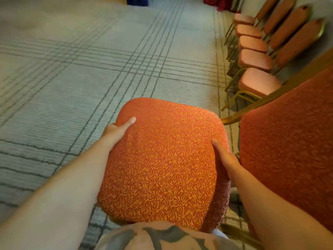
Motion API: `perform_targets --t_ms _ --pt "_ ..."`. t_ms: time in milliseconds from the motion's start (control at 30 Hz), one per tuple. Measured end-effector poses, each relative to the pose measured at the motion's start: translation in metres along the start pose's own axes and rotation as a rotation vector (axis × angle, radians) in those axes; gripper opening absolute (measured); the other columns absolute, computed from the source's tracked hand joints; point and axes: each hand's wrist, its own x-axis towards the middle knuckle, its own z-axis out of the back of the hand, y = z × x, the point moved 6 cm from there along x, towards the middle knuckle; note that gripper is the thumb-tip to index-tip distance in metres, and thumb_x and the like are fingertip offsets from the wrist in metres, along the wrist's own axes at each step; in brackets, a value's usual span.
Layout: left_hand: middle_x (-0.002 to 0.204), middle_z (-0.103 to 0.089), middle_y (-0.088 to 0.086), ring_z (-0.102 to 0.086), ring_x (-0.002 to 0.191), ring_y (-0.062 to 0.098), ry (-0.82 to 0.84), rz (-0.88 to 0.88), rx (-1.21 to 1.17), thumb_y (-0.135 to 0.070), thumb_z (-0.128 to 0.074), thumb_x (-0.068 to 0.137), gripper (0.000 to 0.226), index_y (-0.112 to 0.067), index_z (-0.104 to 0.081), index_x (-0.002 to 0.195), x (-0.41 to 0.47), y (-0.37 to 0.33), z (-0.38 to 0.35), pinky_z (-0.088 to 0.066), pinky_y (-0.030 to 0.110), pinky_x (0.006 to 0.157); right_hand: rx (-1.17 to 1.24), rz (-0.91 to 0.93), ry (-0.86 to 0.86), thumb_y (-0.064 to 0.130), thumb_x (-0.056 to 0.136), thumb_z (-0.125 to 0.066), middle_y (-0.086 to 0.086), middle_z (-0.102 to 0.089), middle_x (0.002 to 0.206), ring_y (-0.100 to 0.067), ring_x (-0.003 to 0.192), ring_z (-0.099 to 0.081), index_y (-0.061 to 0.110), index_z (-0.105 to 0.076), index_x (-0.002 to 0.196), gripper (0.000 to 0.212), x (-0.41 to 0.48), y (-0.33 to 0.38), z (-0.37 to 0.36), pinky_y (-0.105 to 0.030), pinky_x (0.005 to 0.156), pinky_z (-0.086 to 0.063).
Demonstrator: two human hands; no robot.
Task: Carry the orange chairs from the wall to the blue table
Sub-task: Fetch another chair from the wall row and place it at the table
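An orange chair with a swirl-patterned seat (162,163) fills the middle of the head view, close to my body. My left hand (117,130) grips the seat's left edge, thumb on top and fingers hidden beneath. At the seat's right edge my right hand (225,156) grips the same way, thumb lying on the fabric. The chair's padded backrest (292,141) rises at the right. A blue table (137,0) shows only as a blue strip at the far top edge.
A row of several orange chairs (257,58) with gold frames lines the wall at the upper right. Pale carpet (90,60) with dark grid lines stretches ahead and to the left. Red fabric (216,2) lies at the far top right.
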Motion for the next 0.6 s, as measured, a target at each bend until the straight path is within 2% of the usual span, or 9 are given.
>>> perform_targets --t_ms 33,100,233,300,400,500,600 --pt "0.094 -0.071 0.009 -0.067 0.080 0.020 -0.003 -0.002 -0.004 -0.092 -0.063 0.031 0.097 -0.014 -0.067 0.087 0.000 -0.002 0.000 -0.054 0.033 0.081 0.003 0.004 0.002 0.060 0.070 -0.075 -0.015 -0.068 0.116 -0.028 0.101 -0.066 0.003 -0.057 0.129 0.084 0.001 0.002 0.000 -0.042 0.095 -0.051" --pt "0.096 -0.070 0.010 -0.066 0.081 0.022 -0.015 0.001 -0.011 -0.092 -0.062 0.029 0.106 -0.012 -0.067 0.099 -0.001 -0.003 -0.003 -0.053 0.033 0.081 0.002 0.003 0.006 0.061 0.070 -0.074 -0.014 -0.067 0.117 -0.027 0.101 -0.066 0.003 -0.056 0.130 0.085 0.004 0.004 0.001 -0.040 0.093 -0.051" --pt "0.106 -0.070 0.013 -0.066 0.095 0.028 -0.043 0.020 0.016 -0.094 -0.058 0.030 0.117 -0.010 -0.067 0.111 0.001 0.004 -0.008 -0.052 0.039 0.092 -0.049 0.038 0.022 0.061 0.074 -0.070 -0.014 -0.065 0.122 -0.027 0.104 -0.064 0.004 -0.055 0.131 0.082 0.012 0.012 0.005 -0.041 0.098 -0.048" --pt "0.106 -0.070 0.014 -0.066 0.096 0.028 -0.046 0.028 0.015 -0.093 -0.059 0.035 0.114 -0.009 -0.067 0.111 0.003 0.008 -0.014 -0.051 0.039 0.092 -0.073 0.047 0.033 0.062 0.075 -0.069 -0.013 -0.063 0.125 -0.027 0.103 -0.063 0.005 -0.054 0.133 0.083 0.018 0.016 0.006 -0.038 0.095 -0.047" --pt "0.103 -0.071 0.013 -0.066 0.089 0.026 -0.026 0.032 0.005 -0.090 -0.061 0.040 0.107 -0.008 -0.068 0.109 0.008 0.006 -0.023 -0.051 0.034 0.083 -0.100 0.052 0.028 0.064 0.075 -0.067 -0.012 -0.059 0.129 -0.025 0.103 -0.060 0.003 -0.049 0.137 0.088 0.029 0.021 0.007 -0.033 0.089 -0.043" --pt "0.105 -0.070 0.013 -0.067 0.093 0.027 -0.014 0.016 0.015 -0.091 -0.061 0.038 0.108 -0.010 -0.068 0.110 0.019 -0.015 -0.032 -0.052 0.038 0.090 -0.087 0.012 0.021 0.068 0.070 -0.069 -0.012 -0.062 0.125 -0.025 0.094 -0.062 0.004 -0.051 0.136 0.094 0.045 0.023 0.010 -0.035 0.086 -0.045" --pt "0.103 -0.071 0.010 -0.068 0.092 0.025 -0.009 -0.015 0.025 -0.093 -0.060 0.034 0.107 -0.014 -0.069 0.105 0.034 -0.042 -0.040 -0.052 0.040 0.092 -0.069 -0.013 0.021 0.071 0.066 -0.070 -0.013 -0.066 0.119 -0.028 0.097 -0.065 0.006 -0.055 0.133 0.095 0.061 0.027 0.009 -0.040 0.091 -0.050"
